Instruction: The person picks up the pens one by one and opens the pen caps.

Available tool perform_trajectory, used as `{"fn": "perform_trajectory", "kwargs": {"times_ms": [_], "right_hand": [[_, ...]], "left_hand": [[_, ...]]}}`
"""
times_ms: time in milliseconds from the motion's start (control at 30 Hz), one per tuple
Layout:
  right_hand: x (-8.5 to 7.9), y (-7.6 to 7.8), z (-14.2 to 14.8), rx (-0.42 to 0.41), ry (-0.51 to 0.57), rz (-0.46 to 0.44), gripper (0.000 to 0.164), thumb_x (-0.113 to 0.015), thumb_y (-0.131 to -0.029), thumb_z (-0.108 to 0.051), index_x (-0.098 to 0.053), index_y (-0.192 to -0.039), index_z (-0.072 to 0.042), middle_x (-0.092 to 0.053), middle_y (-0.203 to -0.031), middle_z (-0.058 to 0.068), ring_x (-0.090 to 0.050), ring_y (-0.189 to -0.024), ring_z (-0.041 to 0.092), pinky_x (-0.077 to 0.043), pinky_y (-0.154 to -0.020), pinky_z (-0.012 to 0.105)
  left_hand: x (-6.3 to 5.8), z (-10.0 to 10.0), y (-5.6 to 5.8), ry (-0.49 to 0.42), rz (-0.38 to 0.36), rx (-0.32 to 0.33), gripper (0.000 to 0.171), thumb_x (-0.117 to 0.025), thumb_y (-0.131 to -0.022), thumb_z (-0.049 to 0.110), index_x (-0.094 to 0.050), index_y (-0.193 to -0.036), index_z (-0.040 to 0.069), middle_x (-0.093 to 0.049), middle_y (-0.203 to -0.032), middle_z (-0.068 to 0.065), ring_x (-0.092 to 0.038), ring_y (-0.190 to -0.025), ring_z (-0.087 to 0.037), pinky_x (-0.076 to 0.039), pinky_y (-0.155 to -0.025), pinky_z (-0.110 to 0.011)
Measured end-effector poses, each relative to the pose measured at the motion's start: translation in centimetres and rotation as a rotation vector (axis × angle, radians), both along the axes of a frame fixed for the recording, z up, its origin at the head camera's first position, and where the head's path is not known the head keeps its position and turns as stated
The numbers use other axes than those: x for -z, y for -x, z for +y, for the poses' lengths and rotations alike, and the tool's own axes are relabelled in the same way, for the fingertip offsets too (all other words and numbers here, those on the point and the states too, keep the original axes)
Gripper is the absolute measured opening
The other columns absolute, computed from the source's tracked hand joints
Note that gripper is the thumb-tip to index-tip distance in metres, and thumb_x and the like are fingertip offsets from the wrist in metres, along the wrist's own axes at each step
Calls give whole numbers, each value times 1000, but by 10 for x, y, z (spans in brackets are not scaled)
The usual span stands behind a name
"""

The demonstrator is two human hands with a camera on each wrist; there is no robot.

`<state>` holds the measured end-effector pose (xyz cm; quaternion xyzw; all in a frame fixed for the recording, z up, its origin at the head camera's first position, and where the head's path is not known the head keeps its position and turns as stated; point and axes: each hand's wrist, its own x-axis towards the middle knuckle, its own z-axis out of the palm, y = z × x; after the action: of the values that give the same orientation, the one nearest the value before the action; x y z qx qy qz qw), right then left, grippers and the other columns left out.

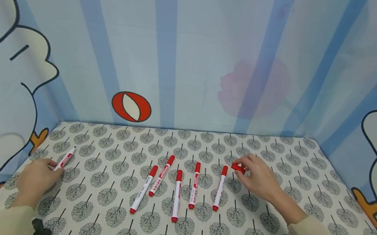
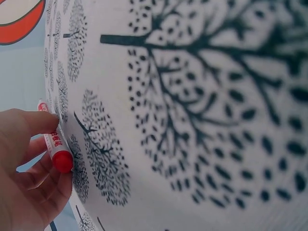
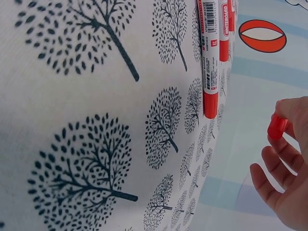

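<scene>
Left of right hand's (image 1: pixel 258 177) red cap (image 3: pixel 277 127), left hand's (image 1: pixel 36 178) uncapped marker (image 1: pixel 65 159).

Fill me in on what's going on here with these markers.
A person's left hand holds an uncapped marker, its tip bare and pointing away from the person. The right hand pinches a loose red cap, well apart from that marker. Between the hands, five capped markers lie on the tree-print cloth, touched by neither hand.
</scene>
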<state>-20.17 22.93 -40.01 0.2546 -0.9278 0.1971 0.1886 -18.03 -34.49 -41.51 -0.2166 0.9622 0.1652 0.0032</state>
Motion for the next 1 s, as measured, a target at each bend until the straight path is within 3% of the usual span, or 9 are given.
{"fn": "perform_trajectory", "kwargs": {"times_ms": [433, 1000], "right_hand": [[0, 1, 2, 20, -4, -45, 18, -69, -80, -14, -66, -97, -14, -59, -85, -4, -52, -70, 9, -42, -55, 19], [-3, 1, 6, 79, -30, -78, 19, -68, -80, -16, -66, -98, -13, -61, -86, -2, -54, -74, 12, -44, -59, 22]], "left_hand": [[3, 0, 0, 12, -28, -13, 37, -60, -83, 27, -58, -106, -3, -62, -79, -18, -50, -55, -22, -40, -43, -36], [4, -1, 4, 20, -64, -24, 48, -60, -84, 35, -53, -114, -2, -60, -94, -24, -53, -61, -25, -41, -48, -39]]}}
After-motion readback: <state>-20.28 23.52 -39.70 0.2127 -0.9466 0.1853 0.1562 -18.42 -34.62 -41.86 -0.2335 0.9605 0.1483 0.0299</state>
